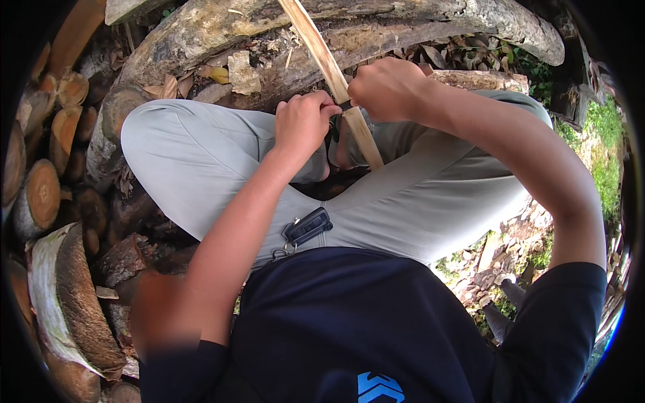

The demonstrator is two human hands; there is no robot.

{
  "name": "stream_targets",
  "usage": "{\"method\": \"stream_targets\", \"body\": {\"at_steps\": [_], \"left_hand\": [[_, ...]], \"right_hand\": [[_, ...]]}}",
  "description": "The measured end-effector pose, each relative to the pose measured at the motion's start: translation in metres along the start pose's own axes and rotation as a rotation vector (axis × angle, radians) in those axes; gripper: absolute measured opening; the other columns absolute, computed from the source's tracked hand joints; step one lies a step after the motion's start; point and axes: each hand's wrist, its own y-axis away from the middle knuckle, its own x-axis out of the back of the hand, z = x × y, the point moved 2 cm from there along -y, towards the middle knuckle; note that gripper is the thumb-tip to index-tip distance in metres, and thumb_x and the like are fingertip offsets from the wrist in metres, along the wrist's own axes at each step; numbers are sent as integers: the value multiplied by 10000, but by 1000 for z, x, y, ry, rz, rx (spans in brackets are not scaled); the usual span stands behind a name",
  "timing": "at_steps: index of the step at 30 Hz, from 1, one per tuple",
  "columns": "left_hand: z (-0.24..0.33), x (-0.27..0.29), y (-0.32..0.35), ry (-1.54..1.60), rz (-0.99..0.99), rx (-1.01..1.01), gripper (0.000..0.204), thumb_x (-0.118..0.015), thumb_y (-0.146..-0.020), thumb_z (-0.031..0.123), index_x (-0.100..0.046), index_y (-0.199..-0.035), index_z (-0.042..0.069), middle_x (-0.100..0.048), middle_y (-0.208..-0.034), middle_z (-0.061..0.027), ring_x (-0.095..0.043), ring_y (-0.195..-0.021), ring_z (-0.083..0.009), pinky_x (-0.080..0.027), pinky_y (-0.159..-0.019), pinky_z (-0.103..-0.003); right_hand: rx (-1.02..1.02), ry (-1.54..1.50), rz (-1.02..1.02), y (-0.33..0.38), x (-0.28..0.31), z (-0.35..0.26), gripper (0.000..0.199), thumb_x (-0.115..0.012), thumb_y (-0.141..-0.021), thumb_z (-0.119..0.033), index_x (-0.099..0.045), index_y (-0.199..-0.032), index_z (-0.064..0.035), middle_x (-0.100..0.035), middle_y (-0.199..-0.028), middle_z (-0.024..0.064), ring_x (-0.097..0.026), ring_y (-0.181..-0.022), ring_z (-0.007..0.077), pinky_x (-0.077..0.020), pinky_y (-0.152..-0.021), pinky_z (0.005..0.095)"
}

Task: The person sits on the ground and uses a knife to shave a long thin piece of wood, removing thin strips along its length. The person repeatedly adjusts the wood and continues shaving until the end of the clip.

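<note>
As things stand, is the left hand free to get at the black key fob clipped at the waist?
Probably not at once: the left hand is closed around the wooden stick, as is the right hand. The key fob lies uncovered beside the left forearm, so nothing blocks it once the stick is released.

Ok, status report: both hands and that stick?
Left hand and right hand both gripping long pale wooden stick. Stick slants over grey-trousered knees. Big logs close ahead.
</note>
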Motion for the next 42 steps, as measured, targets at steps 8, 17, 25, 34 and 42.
{"method": "stream_targets", "body": {"at_steps": [8,17,25,34,42], "left_hand": [[1,-21,21,-18,-165,-28,193,-716,-888,307,-744,-920,119,-727,-832,-119,-696,-874,-333,-497,-790,-474],[3,-17,23,-17,-222,-43,169,-720,-882,292,-754,-941,138,-727,-871,-109,-671,-945,-319,-487,-819,-455],[2,0,3,-18,-47,-13,160,-709,-893,308,-772,-928,165,-709,-842,-128,-667,-890,-309,-465,-791,-452],[7,-23,27,20,-267,-7,180,-714,-885,305,-781,-933,145,-719,-754,-125,-712,-797,-316,-523,-769,-428],[-27,31,-19,216,427,116,404,-835,-786,213,-602,-1082,67,-647,-1031,-102,-625,-886,-274,-505,-785,-398]], "right_hand": [[72,59,-20,15,-13,-28,103,-699,-755,-94,-745,-811,-21,-710,-743,158,-740,-718,327,-592,-611,412],[58,64,-143,14,-18,-29,130,-716,-765,-118,-760,-872,-57,-741,-872,146,-748,-851,310,-607,-699,398],[-17,8,-28,7,0,-14,169,-714,-767,-98,-751,-918,-31,-742,-890,148,-745,-881,323,-608,-720,405],[-30,24,-268,14,-9,-32,225,-721,-785,-139,-757,-974,-22,-747,-928,164,-745,-901,324,-603,-759,415],[-195,-123,218,-7,55,41,175,-673,-913,-233,-757,-938,-81,-726,-852,138,-714,-838,335,-551,-769,461]]}}
